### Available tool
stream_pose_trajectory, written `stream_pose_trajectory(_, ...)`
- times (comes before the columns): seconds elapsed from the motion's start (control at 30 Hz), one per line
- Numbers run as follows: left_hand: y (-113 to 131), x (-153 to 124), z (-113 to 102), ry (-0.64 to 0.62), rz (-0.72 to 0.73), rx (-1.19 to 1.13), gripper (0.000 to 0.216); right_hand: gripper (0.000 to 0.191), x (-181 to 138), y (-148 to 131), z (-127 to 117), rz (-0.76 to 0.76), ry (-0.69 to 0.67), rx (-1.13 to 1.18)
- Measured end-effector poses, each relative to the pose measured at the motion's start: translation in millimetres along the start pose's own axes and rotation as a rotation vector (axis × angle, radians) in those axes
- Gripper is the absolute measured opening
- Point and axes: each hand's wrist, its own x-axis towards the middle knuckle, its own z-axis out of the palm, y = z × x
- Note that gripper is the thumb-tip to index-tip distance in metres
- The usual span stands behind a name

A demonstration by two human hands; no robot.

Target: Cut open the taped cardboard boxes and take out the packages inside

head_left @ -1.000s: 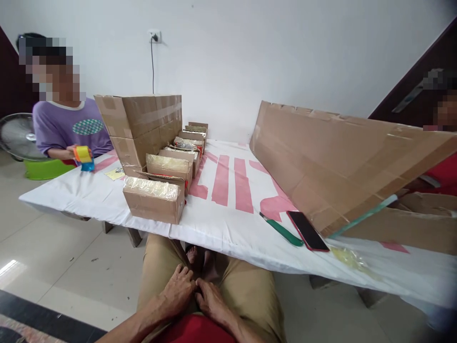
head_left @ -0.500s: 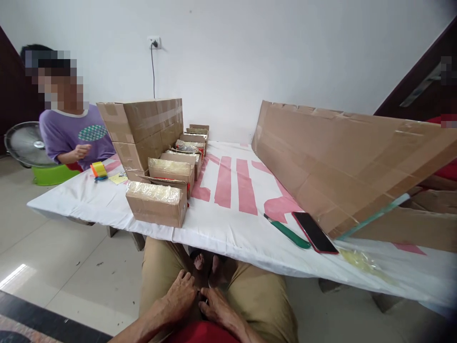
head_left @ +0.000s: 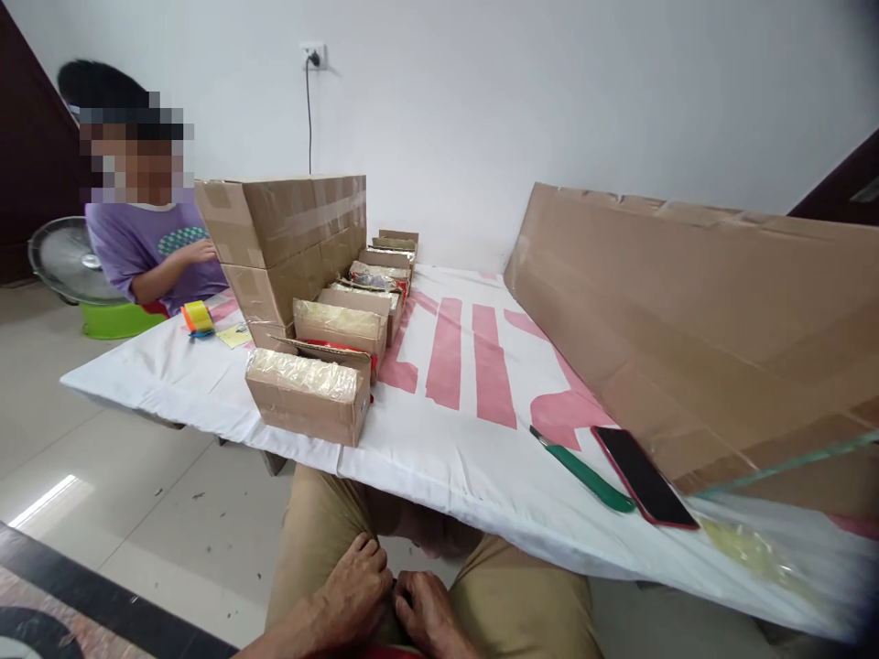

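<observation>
Head view: the seated person's left hand [head_left: 353, 595] lies palm-down on the khaki trousers [head_left: 528, 604], fingers loosely bent, nothing in it. The right hand [head_left: 429, 615] sits knuckle to knuckle against it, fingertips tucked in and partly cut by the lower edge, so I cannot tell whether it pinches anything. Both are in the lap, below the table [head_left: 446, 458] edge, touching no goods; they look parked, at rest. Nearest goods: a small carton [head_left: 306, 407] with a film-covered top, at the near edge, first of a row of open cartons [head_left: 357, 307] running back toward the wall, probably lined up for handling in turn. Beside the row is a stack of taped cartons [head_left: 288, 233], likely the finished ones kept apart. On the right a big flattened cardboard sheet [head_left: 687, 311] lies propped at a slant across the table. A green-handled knife [head_left: 583, 471] and a phone [head_left: 644, 476] lie side by side just in front of it, within easy reach. On the far left, a co-worker [head_left: 137, 247] in a purple shirt has one hand on the stack. A yellow tape roll [head_left: 197, 318] sits on the cloth near them, with a fan [head_left: 65, 261] behind.
</observation>
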Motion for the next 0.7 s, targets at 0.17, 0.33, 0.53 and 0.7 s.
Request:
stream_pose_trajectory(0.17, -1.6, 1.1, 0.4, -0.031, -0.010, -0.017, 0.025, 0.026, 4.8, -3.1, 7.0, 0.053, 0.002, 0.017)
stream_pose_trajectory(0.33, -6.0, 3.2, 5.2, 0.055, 0.027, -0.132, 0.014, 0.029, 8.5, -3.7, 5.8, 0.084, -0.047, 0.048)
stream_pose_trajectory(0.53, -32.9, -14.7, -18.0, 0.776, -0.052, -0.441, 0.021, 0.027, -17.0, -17.3, -50.1, -0.057, -0.171, 0.205)
stream_pose_trajectory(0.7, -88.1, -39.4, -56.6, 1.375, -0.510, -0.522, 0.051, 0.022, -5.4, -58.4, -133.9, -0.406, -0.067, 0.478)
